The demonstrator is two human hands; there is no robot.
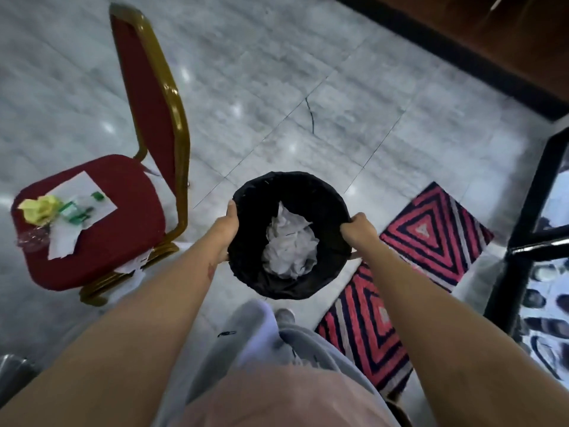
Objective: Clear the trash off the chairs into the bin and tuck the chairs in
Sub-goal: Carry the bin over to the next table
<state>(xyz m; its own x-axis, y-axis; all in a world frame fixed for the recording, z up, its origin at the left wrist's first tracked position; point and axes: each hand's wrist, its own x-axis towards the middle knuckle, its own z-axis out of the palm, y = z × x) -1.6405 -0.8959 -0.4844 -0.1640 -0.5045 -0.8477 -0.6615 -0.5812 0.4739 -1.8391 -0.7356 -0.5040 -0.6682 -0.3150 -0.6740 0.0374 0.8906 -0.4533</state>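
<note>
Both hands [228, 229] [358, 231] grip the bin [289, 192] rim; best set beside the chair [123, 217] (trash [61, 211] within reach).

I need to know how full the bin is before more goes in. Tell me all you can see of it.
The bin is round, lined with a black plastic bag folded over its rim. Crumpled white paper lies at the bottom; the rest looks empty. The left hand and right hand grip opposite sides of the rim, holding it upright above the grey floor.
</note>
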